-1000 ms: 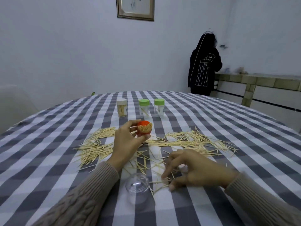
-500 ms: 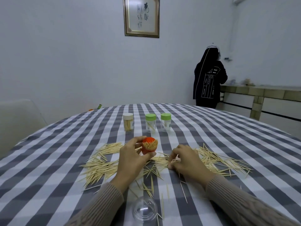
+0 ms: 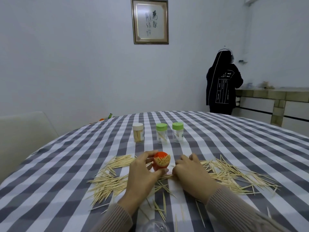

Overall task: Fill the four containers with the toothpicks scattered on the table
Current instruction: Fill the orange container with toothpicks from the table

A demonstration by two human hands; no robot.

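Note:
My left hand (image 3: 143,173) grips an orange container (image 3: 160,161), tilted toward me and partly full of toothpicks. Just right of it my right hand (image 3: 189,171) lies knuckles-up on the cloth, its fingertips curled down among the scattered toothpicks (image 3: 230,174); what they pinch is hidden. A second heap of toothpicks (image 3: 108,181) lies left of my left hand. Farther back stand a white-lidded container (image 3: 138,135) packed with toothpicks and two green-lidded clear containers (image 3: 161,133) (image 3: 177,132) holding only a few.
A clear plastic lid (image 3: 153,227) lies at the near edge of the grey-and-white checked tablecloth (image 3: 234,144). A person in a black hooded coat (image 3: 221,84) stands at a counter at the back right. A pale chair (image 3: 21,134) is at the left.
My right hand moved from the near toothpicks up to the pile right beside the orange container. The left hand still holds the container. The camera tilted upward.

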